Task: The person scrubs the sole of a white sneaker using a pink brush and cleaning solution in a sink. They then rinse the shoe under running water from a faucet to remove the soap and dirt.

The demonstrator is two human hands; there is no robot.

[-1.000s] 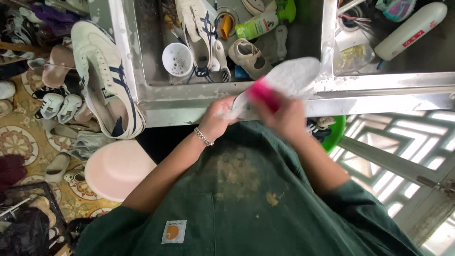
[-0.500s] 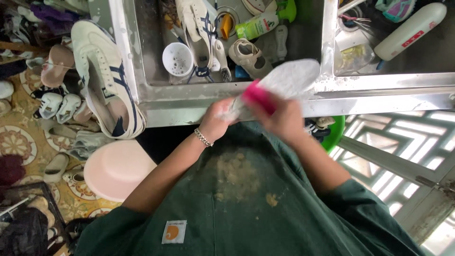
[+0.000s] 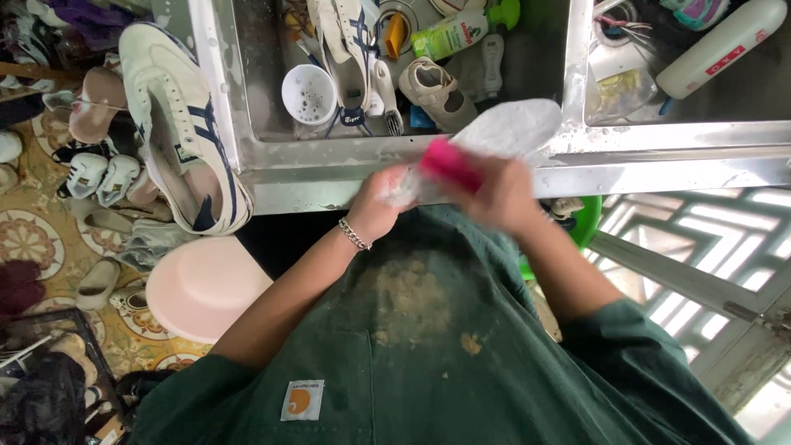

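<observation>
Head view: a steel sink (image 3: pixel 247 124), crowded with shoes, a white cup (image 3: pixel 308 92) and a green bottle (image 3: pixel 451 31), is seen above a green apron (image 3: pixel 428 354). A white insole (image 3: pixel 503 136) is held over the sink's front rim, one end clenched in the left hand (image 3: pixel 381 202). A pink brush (image 3: pixel 449 163) is gripped tight by the blurred right hand (image 3: pixel 504 196), pressed against the insole.

I have one view only, from the head-worn camera. It looks steeply down the wearer's chest, close over the green apron (image 3: pixel 428 354), out to the steel sink (image 3: pixel 395 156) at top and the patterned floor (image 3: pixel 33 239) at left.
</observation>
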